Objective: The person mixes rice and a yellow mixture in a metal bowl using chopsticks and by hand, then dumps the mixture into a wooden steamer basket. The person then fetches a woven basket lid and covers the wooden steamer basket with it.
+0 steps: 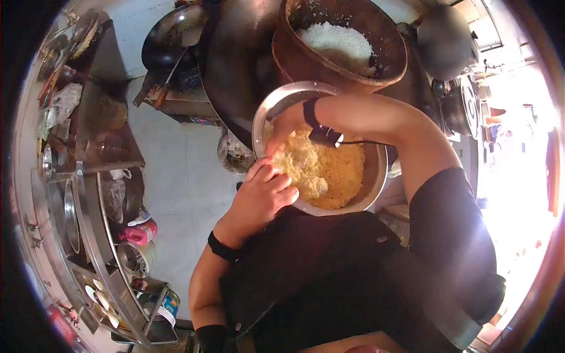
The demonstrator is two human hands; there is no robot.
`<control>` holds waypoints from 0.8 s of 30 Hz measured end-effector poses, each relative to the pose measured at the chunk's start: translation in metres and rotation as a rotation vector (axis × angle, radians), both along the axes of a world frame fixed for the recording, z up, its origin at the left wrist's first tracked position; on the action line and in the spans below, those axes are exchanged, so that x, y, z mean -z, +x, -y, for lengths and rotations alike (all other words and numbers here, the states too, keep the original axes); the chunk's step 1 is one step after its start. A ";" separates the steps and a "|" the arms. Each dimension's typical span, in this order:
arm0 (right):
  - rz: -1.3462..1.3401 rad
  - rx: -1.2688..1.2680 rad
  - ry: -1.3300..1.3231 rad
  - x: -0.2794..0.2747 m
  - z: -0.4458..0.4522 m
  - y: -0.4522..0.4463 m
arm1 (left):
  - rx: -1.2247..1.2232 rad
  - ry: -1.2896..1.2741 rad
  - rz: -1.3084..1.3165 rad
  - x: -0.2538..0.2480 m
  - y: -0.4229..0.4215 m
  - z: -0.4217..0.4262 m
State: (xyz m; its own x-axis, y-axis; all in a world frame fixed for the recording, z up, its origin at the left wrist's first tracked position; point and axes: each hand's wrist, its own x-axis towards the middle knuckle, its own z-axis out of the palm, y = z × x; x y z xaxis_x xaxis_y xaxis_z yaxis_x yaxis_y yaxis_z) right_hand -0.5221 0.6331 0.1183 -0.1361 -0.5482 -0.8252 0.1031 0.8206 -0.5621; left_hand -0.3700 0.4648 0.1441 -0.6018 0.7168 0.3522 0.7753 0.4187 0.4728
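Observation:
A wide metal bowl (pixel 379 176) holds a crumbly yellow mixture (pixel 338 176) with paler clumps on its left side. My left hand (pixel 265 191) grips the bowl's left rim, its fingers bent over the edge. Inside the bowl, at the upper left, my right hand (pixel 285 129) reaches into the mixture; its fingers are partly hidden, and what they hold cannot be made out. Behind the metal bowl stands a deep brown wooden vessel (pixel 371 85) with white grains (pixel 338 44) in it.
A very large dark wok (pixel 235 65) lies under and beyond the bowls. Further left is a smaller wok (pixel 170 44) with a ladle. Metal shelving (pixel 97 235) with a pink bottle (pixel 140 232) runs down the left side. A strainer (pixel 234 154) sits beside the bowl.

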 end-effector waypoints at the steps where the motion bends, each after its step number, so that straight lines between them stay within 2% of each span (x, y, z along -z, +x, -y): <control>1: 0.000 -0.121 -0.037 0.012 0.004 -0.001 | 0.004 -0.012 -0.012 -0.001 -0.001 0.000; 2: -0.001 -0.117 -0.039 0.027 0.009 0.002 | 0.007 -0.014 -0.013 0.000 0.001 0.001; 4: -0.189 -0.780 0.039 0.048 0.012 0.010 | -0.019 0.008 -0.053 0.003 0.002 -0.002; 5: -0.186 -0.777 0.039 0.036 0.008 0.022 | -0.016 0.009 -0.051 0.002 0.003 -0.004; 7: -0.482 -0.932 0.040 -0.002 -0.015 0.057 | -0.026 -0.078 -0.047 -0.002 0.003 -0.004; 8: -0.680 -0.964 -0.141 -0.006 -0.035 0.071 | -0.024 -0.074 -0.041 -0.003 0.004 -0.005; 10: -0.930 -0.957 -0.189 -0.020 -0.073 0.095 | -0.069 -0.017 -0.024 -0.003 0.007 -0.006; 11: -0.922 -0.965 -0.194 -0.029 -0.085 0.097 | -0.078 -0.014 -0.016 -0.001 0.007 -0.006; 13: -0.750 -0.590 -0.129 -0.044 -0.095 0.097 | -0.077 0.018 -0.036 0.002 0.008 -0.006; 14: -0.750 -0.595 -0.131 -0.041 -0.091 0.095 | -0.083 0.018 -0.036 0.001 0.009 -0.006; 16: -0.659 -0.537 0.105 -0.028 -0.079 0.092 | -0.099 0.014 -0.031 0.001 0.010 -0.008; 17: -0.660 -0.536 0.107 -0.009 -0.077 0.089 | -0.098 0.016 -0.032 0.001 0.011 -0.008; 19: -0.717 -0.247 0.005 0.038 -0.078 0.077 | -0.091 0.012 -0.039 0.002 0.011 -0.009; 20: -0.728 -0.235 0.008 0.050 -0.074 0.072 | -0.079 0.010 -0.050 0.001 0.012 -0.009; 22: -0.947 -0.317 -0.095 0.060 -0.062 0.058 | -0.064 -0.027 -0.034 0.000 0.010 -0.009; 23: -0.897 -0.156 -0.169 0.031 -0.056 0.054 | -0.063 -0.029 -0.043 0.000 0.010 -0.009; 24: -0.904 -0.158 -0.171 0.002 -0.051 0.049 | -0.063 -0.017 -0.047 0.001 0.010 -0.009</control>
State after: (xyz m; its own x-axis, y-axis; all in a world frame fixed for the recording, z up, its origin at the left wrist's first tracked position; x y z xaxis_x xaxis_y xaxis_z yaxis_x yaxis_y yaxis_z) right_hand -0.4732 0.6838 0.1161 -0.6006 -0.7194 -0.3488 -0.5385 0.6865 -0.4886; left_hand -0.3597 0.4739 0.1432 -0.6289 0.6843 0.3692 0.7684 0.4746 0.4293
